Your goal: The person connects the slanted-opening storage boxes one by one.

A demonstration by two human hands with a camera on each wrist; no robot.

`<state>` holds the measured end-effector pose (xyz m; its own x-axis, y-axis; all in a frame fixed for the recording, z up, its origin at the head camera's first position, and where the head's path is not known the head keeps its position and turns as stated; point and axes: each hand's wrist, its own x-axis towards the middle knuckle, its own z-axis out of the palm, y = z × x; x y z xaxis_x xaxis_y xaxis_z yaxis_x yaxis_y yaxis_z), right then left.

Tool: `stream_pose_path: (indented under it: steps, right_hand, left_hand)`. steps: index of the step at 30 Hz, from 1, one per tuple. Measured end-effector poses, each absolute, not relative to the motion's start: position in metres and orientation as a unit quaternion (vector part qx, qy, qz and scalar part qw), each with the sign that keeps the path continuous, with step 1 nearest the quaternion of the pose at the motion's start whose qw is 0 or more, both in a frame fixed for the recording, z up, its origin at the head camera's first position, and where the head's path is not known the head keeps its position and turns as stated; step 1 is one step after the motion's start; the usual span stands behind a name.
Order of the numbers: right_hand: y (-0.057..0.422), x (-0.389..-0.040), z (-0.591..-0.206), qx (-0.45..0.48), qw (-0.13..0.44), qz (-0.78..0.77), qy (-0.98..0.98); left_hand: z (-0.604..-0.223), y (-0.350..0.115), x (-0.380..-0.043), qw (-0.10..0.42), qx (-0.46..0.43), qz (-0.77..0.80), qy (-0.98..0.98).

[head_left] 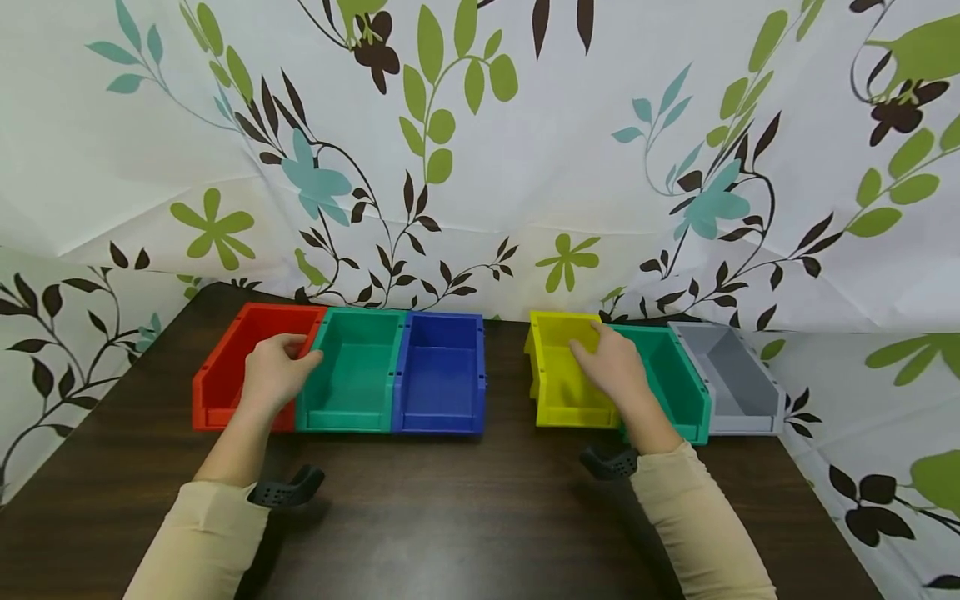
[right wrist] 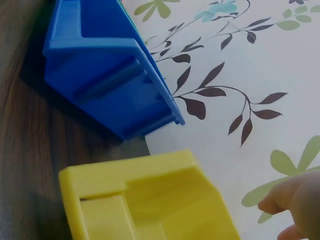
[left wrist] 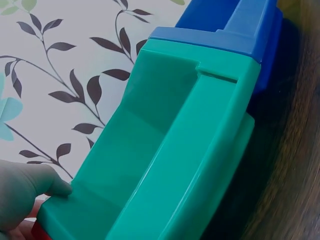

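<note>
My left hand (head_left: 275,372) is at the joined side walls of the red bin (head_left: 210,392) and the left green bin (head_left: 356,367). Its thumb (left wrist: 59,186) reaches the green rim, while the other fingers lie on the red side, so the walls sit pinched between. A blue bin (head_left: 442,375) adjoins that green one. Over the yellow bin (head_left: 558,414) hovers my right hand (head_left: 613,364), thumb and forefinger spread apart with nothing between them. The right wrist view shows its fingertips (right wrist: 272,202) above the yellow rim. Its palm partly hides the wall beside the right green bin (head_left: 671,387).
A grey bin (head_left: 738,383) ends the right-hand row. Dark wooden table (head_left: 450,517) shows in front of both rows and in the gap between the blue and yellow bins. Behind hangs a white leaf-patterned cloth (head_left: 525,150).
</note>
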<state>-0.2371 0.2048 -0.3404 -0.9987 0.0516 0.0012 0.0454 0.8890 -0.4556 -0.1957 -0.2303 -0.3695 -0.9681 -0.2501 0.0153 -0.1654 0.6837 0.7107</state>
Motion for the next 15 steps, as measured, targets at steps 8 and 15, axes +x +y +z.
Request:
stream_pose_path:
  steps: [8, 15]
  right_hand:
    - [0.210, -0.237, -0.342, -0.032, 0.005, 0.252, -0.967]
    - [0.208, -0.237, -0.343, -0.033, 0.014, 0.264, -0.964]
  left_hand:
    - [-0.371, -0.240, -0.194, 0.058, 0.122, -0.382, -0.914]
    - [-0.373, -0.229, -0.195, 0.082, 0.119, -0.355, -0.924]
